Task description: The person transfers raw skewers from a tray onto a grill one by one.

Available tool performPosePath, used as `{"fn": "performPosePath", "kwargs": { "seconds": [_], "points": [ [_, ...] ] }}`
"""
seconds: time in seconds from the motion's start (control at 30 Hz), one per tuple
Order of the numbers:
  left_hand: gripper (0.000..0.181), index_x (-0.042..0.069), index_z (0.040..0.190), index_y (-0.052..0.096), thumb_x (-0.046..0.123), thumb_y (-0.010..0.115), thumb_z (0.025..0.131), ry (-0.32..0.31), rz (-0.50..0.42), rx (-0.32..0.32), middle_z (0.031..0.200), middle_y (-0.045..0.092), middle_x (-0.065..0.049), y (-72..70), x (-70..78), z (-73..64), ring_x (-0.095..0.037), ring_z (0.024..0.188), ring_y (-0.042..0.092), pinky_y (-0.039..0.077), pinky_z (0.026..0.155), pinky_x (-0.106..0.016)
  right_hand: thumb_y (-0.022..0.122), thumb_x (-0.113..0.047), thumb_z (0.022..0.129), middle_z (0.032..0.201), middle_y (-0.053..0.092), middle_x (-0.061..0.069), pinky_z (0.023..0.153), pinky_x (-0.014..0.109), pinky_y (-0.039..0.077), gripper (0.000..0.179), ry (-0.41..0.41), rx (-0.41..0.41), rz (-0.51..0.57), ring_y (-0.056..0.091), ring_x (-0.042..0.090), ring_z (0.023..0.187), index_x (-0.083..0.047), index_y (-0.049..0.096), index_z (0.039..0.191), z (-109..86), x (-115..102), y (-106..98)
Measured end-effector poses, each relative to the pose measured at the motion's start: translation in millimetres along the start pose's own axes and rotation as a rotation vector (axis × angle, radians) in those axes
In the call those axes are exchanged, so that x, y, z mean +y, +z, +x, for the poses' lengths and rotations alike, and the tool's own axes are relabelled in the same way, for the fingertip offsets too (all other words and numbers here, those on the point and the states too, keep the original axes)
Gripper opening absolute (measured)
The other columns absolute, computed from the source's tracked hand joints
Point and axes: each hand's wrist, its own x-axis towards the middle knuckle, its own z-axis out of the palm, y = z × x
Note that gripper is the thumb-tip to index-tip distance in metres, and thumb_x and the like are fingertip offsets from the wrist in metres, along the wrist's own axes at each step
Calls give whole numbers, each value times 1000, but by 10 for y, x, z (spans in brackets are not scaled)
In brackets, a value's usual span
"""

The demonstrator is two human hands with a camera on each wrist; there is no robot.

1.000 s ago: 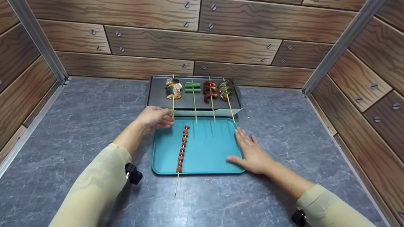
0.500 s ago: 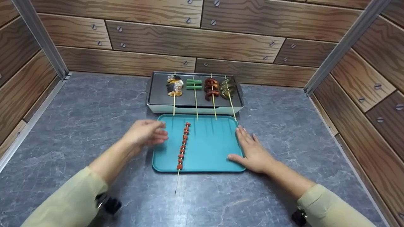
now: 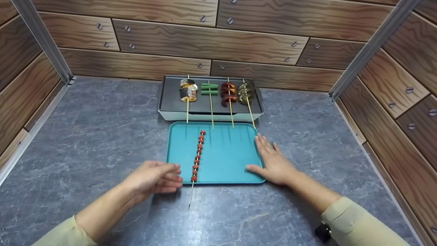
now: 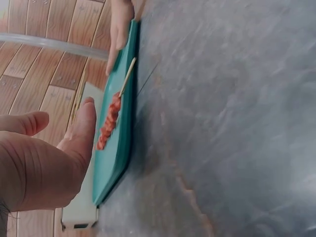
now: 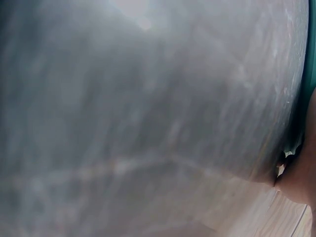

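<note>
On the teal tray lies a skewer of small red pieces, its bare stick poking out over the near edge. My left hand is beside the tray's near left corner with nothing in its grasp, the fingers loosely bent. In the left wrist view, that hand shows thumb and fingers apart, the red skewer beyond them. My right hand rests along the tray's right edge, fingers extended and thumb over the rim. The right wrist view catches only a sliver of this hand.
Behind the tray stands a grill bearing a fish-like skewer, a green vegetable skewer, a dark red skewer and an olive-green skewer. Their sticks overhang its front. Wood-patterned walls enclose the grey tabletop.
My left hand has let go of the fish-like skewer's stick and come back toward me, down to the tray's near left corner. The right hand stays on the tray edge.
</note>
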Motion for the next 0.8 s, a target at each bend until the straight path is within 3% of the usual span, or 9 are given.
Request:
{"fn": "performPosePath", "kwargs": {
  "seconds": [0.23,0.8],
  "points": [
    [46,-16,129,62,23,65,105,-82,-5,2,113,76,-26,59,-134,-34,-30,97,78,65,87,-40,53,-75,98,177,-1,17,130,60,4,114,-12,12,-2,5,35,163,0,4,169,1,3,2],
    [55,-20,132,58,28,63,106,-145,-37,-80,117,73,-27,154,-306,-17,-35,106,76,64,91,-44,54,-74,99,177,-2,17,130,60,2,114,-7,12,21,4,36,162,-1,3,169,4,13,12]
  ]
}}
